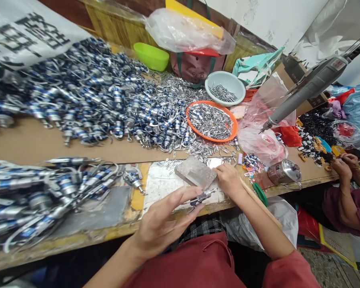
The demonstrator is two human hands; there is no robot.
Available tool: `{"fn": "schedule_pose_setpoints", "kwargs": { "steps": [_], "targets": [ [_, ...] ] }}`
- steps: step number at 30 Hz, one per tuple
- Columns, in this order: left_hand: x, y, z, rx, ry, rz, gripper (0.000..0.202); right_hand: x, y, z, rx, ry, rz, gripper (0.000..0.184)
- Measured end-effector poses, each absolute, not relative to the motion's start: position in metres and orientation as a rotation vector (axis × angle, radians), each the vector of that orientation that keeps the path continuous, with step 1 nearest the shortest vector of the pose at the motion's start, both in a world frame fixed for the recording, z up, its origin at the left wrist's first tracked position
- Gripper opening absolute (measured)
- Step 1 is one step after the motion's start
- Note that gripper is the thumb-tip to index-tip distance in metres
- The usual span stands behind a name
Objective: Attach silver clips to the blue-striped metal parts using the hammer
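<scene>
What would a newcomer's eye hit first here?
Probably the big heap of blue-and-silver parts sprawling across the back left. Next, the orange tray of small metal pieces at its right end, and the grey power tool at upper right. Front centre, the left hand holds a small part.

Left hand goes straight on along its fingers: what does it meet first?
Probably the near corner of the grey block. Depth is unclear: the left hand, holding a small metal part, might pass over it and meet the right hand instead.
</scene>
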State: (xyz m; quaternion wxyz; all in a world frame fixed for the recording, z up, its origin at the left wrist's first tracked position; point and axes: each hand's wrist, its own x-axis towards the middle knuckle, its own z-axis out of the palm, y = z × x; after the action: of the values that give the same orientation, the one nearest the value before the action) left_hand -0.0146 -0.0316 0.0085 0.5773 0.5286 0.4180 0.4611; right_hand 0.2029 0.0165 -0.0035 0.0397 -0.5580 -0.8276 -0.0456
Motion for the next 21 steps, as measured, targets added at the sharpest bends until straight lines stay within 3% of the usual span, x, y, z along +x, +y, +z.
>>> {"fn": "schedule_pose_setpoints", "kwargs": {
  "steps": [9, 13, 17, 21],
  "targets": [
    [-0.001, -0.031, 0.022, 1.184, 1.108, 1.164, 0.093, 0.213, 0.019, 0.006, -1.745, -2.442, -0.124, 0.024],
    [0.003, -0.016, 0.017, 0.934, 1.114, 1.070, 0.104, 0.237, -0.014, 0.016, -2.064, -2.152, -0.102, 0.028],
    [0.000, -0.002, 0.015, 0.846, 1.076, 0.936, 0.111, 0.262, -0.040, 0.017, -2.360, -2.056, 0.169, 0.023],
    [-0.006, 0.007, 0.021, 0.856, 1.025, 0.830, 0.115, 0.253, -0.044, 0.026, -2.131, -1.980, 0.256, 0.021]
  ]
}}
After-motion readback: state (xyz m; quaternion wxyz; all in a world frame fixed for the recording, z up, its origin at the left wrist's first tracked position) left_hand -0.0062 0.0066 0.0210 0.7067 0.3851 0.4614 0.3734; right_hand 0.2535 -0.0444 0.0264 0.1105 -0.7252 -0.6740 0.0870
